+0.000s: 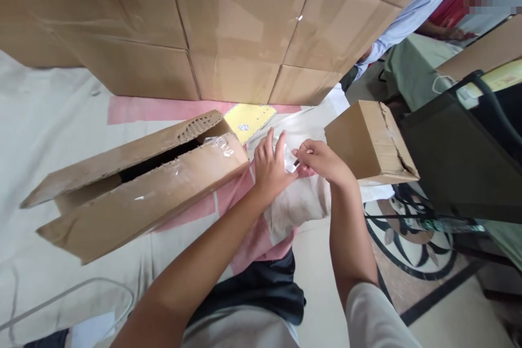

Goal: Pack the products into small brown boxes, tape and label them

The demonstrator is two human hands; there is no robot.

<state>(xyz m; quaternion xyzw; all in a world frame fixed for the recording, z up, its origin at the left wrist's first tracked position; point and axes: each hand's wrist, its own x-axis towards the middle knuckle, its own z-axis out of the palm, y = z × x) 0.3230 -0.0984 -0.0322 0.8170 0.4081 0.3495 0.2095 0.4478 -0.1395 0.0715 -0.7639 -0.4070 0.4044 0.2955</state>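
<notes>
My left hand (271,167) rests over the cloth-covered surface with its fingers stretched and spread. A small whitish, shiny piece (289,159), perhaps plastic, shows between my two hands. My right hand (318,159) is closed in a pinch at the edge of that piece, by a tiny dark spot; its exact hold is partly hidden. Left of my hands lies a long cardboard box (163,185) with a torn, gaping top and clear tape. Just beyond my left fingers is a yellow printed card (248,119). To the right, a smaller cardboard box (367,141) stands near my right forearm.
A wall of stacked, taped cartons (240,16) closes off the far side. A pale cloth (73,114) with pink patches covers the work surface. At the right stands a dark chair-like object (457,157). Other people appear behind, one with a light blue sleeve (403,16).
</notes>
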